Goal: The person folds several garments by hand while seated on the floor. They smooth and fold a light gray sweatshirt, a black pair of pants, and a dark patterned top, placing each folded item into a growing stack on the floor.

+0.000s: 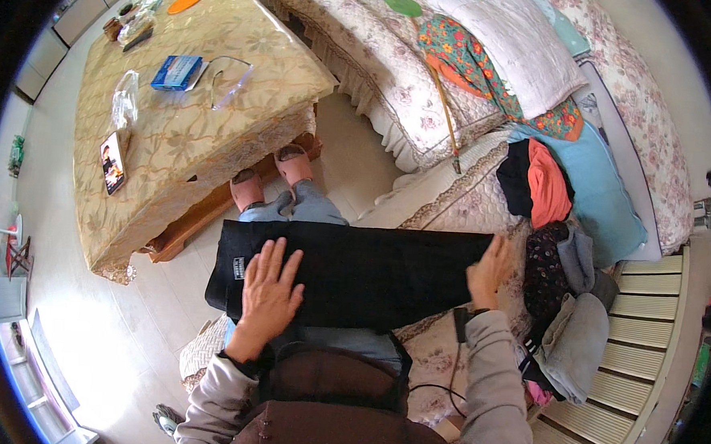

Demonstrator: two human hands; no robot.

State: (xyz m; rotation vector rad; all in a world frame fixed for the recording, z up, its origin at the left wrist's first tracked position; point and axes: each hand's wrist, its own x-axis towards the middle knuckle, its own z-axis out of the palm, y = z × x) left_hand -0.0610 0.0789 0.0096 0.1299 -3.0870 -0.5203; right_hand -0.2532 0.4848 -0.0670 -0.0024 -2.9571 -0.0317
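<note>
A folded black garment [365, 271], perhaps a pair of trousers, lies lengthwise across my lap, with a small printed label [239, 268] near its left end. My left hand [270, 296] rests flat on the cloth beside that label, fingers spread and holding nothing. At the narrower right end, my right hand [486, 274] touches the garment's edge. Whether its fingers pinch the fabric is hard to tell. Below the garment, my legs in blue jeans [317, 205] stretch forward to pink slippers [294, 166].
A cloth-covered table [215, 136] ahead on the left bears a phone [112, 162], a blue box [177, 73] and eyeglasses [227, 85]. To my right, a quilted sofa [446, 209] holds pillows, clothes [535, 183] and a folded grey towel [575, 348]. A green fly swatter [403, 6] lies there.
</note>
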